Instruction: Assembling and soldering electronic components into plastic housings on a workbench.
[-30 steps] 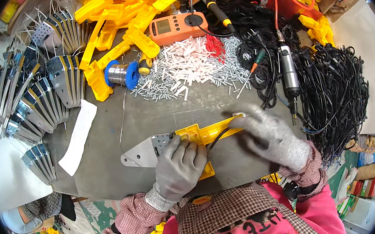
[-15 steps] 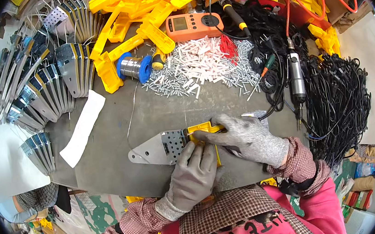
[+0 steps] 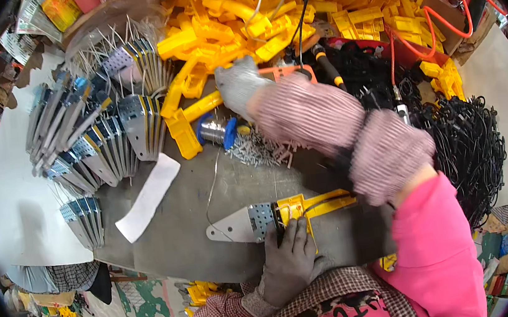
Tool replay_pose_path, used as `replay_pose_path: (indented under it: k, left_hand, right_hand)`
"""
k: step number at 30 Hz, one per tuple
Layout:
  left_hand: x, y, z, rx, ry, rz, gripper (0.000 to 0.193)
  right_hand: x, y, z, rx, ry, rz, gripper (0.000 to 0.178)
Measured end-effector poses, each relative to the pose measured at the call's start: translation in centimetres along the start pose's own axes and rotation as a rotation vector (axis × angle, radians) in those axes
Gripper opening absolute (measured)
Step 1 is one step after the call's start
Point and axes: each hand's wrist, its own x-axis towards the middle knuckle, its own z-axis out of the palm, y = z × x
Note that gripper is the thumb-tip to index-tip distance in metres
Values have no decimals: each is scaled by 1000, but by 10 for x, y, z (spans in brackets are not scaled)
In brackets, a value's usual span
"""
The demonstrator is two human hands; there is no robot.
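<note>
My left hand (image 3: 287, 260), in a grey glove, lies palm down with fingers stretched over the lower edge of a yellow plastic handle shell (image 3: 289, 207). Joined to the shell is a tapered metal plate (image 3: 241, 224) with a perforated section; a black cable (image 3: 328, 200) runs along the shell's arm. My right hand (image 3: 240, 88), also gloved, reaches far across to the heap of yellow plastic shells (image 3: 213, 22). Its fingers are blurred and partly hidden, so any hold is unclear. The right forearm covers much of the screw pile and the orange meter (image 3: 285, 73).
A blue spool of solder wire (image 3: 216, 131) stands beside the screws (image 3: 259, 148). Stacked perforated metal plates (image 3: 140, 124) and a white strip (image 3: 149, 197) lie on the left. Black cables (image 3: 466, 153) heap up at the right, near a hanging electric screwdriver (image 3: 402, 113).
My right hand has left the yellow shell and moved far forward to the shell heap. My left hand stays on the workpiece, its fingers now flatter. The view has shifted.
</note>
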Motion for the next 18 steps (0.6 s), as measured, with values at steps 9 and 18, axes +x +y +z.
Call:
replay_pose_path:
  k: [9,18]
  left_hand:
    - [2,-7,-4,-35,-89,-73,56]
    - [-1,-9,4,118,-43,24,64]
  right_hand:
    - [-33,32,-51,92,545,-122,22]
    - [-299,1,17,1871,641,546,44]
